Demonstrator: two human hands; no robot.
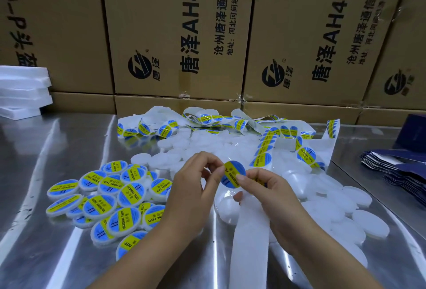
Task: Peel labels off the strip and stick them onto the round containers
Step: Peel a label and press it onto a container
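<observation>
Both hands are raised over the metal surface (57, 150), pinching a single round blue-and-yellow label (231, 173) between them. The left hand (196, 187) grips its left edge with thumb and forefinger; the right hand (269, 194) grips its lower right edge, with the bare white backing strip (249, 238) running down beneath that hand toward the camera. Labelled containers (103, 199) lie heaped to the left. Unlabelled white containers (345, 208) are spread at centre and right. The loaded label strip (265, 143) lies tangled behind them, before stacked cardboard boxes (179, 35). Dark blue flat cartons (401, 169) sit at far right.
</observation>
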